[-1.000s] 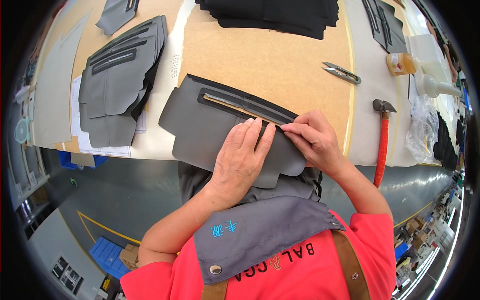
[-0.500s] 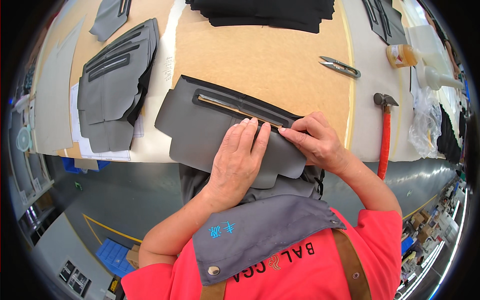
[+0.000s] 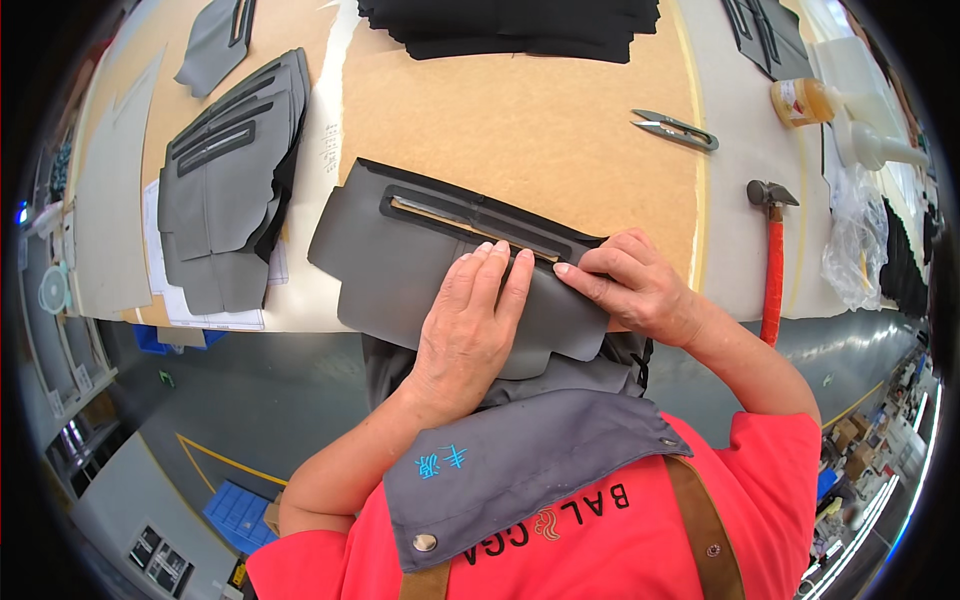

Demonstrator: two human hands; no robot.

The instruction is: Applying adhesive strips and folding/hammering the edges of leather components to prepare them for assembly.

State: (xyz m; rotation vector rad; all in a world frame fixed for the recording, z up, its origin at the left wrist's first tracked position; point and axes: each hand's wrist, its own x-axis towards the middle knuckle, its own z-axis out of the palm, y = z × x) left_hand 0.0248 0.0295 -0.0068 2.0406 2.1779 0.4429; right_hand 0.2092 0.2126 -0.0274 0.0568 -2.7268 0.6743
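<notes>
A grey leather-like panel with a long slot framed in black lies slanted at the table's near edge, its lower part hanging over. Tan table surface shows through the slot. My left hand rests flat on the panel, fingers stretched out and fingertips along the slot's lower edge. At the slot's right end, my right hand grips the panel's edge, thumb on top beside the slot and the other fingers curled. What lies under those curled fingers is hidden.
A stack of similar grey panels lies at left, over printed paper. Black pieces are piled at the far side. To the right are thread snips, a hammer with a red handle, a bottle of amber liquid and clear plastic.
The whole view has shifted slightly. Both hands keep nearly the same places on the panel, and the slot looks much the same.
</notes>
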